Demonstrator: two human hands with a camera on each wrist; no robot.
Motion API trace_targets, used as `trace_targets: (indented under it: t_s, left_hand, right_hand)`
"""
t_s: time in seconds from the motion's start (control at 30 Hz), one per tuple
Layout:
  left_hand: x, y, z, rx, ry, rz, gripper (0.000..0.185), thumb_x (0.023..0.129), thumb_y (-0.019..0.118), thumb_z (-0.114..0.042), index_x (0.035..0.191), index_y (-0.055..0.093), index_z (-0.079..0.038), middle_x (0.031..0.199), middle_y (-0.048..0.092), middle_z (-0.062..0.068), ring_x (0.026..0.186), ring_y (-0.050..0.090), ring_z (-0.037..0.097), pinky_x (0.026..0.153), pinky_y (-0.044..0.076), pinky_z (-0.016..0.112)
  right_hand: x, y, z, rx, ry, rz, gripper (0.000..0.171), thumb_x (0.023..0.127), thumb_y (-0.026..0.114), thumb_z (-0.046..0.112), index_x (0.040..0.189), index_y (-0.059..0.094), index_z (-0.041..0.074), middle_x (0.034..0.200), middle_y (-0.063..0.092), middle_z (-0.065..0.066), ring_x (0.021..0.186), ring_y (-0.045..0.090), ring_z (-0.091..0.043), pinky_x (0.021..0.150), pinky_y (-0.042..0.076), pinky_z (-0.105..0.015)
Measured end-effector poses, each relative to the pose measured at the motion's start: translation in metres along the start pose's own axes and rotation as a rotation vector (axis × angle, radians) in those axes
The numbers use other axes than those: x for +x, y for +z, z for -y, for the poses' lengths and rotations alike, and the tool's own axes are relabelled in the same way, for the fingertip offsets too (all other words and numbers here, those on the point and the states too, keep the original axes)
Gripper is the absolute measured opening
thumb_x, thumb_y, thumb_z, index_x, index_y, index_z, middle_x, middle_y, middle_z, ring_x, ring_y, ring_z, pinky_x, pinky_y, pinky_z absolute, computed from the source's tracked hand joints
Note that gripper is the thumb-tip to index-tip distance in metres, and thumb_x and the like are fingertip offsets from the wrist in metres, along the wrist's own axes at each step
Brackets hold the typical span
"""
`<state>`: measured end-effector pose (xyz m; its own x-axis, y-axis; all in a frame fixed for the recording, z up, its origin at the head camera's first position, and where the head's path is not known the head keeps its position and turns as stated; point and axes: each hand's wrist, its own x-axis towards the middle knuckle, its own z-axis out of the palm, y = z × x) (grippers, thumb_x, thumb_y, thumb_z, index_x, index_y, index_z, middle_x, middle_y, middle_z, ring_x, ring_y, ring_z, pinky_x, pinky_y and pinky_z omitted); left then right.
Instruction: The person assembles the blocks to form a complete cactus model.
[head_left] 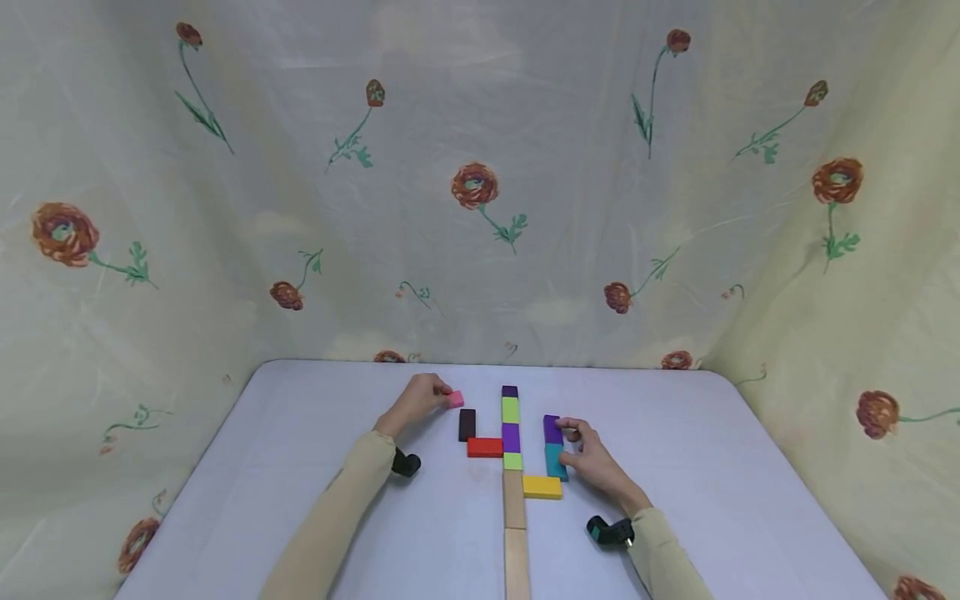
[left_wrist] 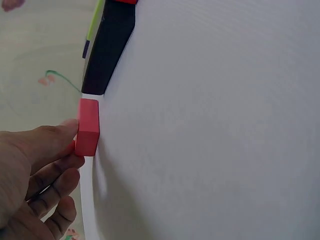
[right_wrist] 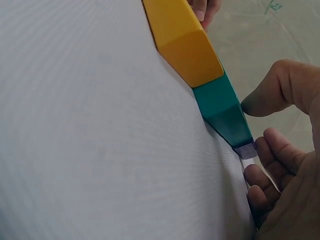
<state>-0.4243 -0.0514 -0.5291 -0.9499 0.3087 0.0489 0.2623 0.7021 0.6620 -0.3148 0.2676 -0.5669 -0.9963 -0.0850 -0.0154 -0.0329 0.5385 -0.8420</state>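
Meanwhile left hand (head_left: 417, 403) pinching pink block (head_left: 455, 399)

Pink block (head_left: 455, 399) — white table (head_left: 300, 467) — floral cloth (head_left: 480, 183)

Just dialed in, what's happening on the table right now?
A person is laying coloured blocks flat on a white table. The left hand pinches a pink block just beyond the black block. The right hand holds a purple block against the teal block, beside the centre column.
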Motion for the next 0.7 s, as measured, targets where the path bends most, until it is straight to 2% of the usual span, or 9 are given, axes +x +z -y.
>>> trace_targets:
  t_s: [0.4, 0.7]
  left_hand:
    - [0.007, 0.013, -0.005, -0.017, 0.028, 0.013, 0.018, 0.082, 0.065, -0.01, 0.1, 0.069, -0.007, 0.094, 0.062, 0.002, 0.086, 0.055, 0.015, 0.077, 0.048, 0.03]
    - [0.006, 0.015, -0.006, -0.028, 0.066, 0.025, 0.017, 0.083, 0.065, -0.011, 0.099, 0.069, -0.008, 0.093, 0.062, 0.001, 0.083, 0.053, 0.014, 0.074, 0.045, 0.03]
  right_hand:
    - [-0.003, 0.001, 0.002, 0.003, -0.016, -0.001, 0.058, 0.077, 0.061, 0.006, 0.13, 0.039, 0.014, 0.131, 0.039, -0.009, 0.114, 0.037, -0.026, 0.098, 0.029, -0.048]
    - [-0.002, 0.0, 0.002, 0.011, -0.012, -0.003, 0.057, 0.077, 0.061, 0.005, 0.129, 0.04, 0.013, 0.13, 0.04, -0.009, 0.114, 0.036, -0.026, 0.098, 0.029, -0.048]
